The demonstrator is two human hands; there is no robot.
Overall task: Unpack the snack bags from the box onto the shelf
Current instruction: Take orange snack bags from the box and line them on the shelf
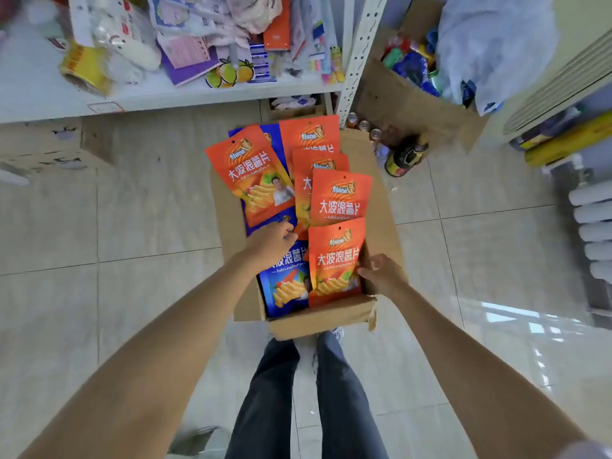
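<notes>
An open cardboard box (318,321) sits on the floor in front of my feet, filled with several orange and blue snack bags. My left hand (270,241) reaches into the box and grips the lower edge of an orange bag (255,173) that lies over a blue one. My right hand (381,271) holds the right edge of the nearest orange bag (334,263), thumb on its front. A blue bag (286,289) lies beside it, near the box's front wall. The white shelf (185,94) stands beyond the box, at the top of the view.
The shelf board is crowded with stationery, tape rolls and packets. A second cardboard box (407,104) with coloured packs and a plastic bag stands at the right of the shelf post. Bottles and cans (402,157) stand between the two boxes. Another carton (49,147) lies left.
</notes>
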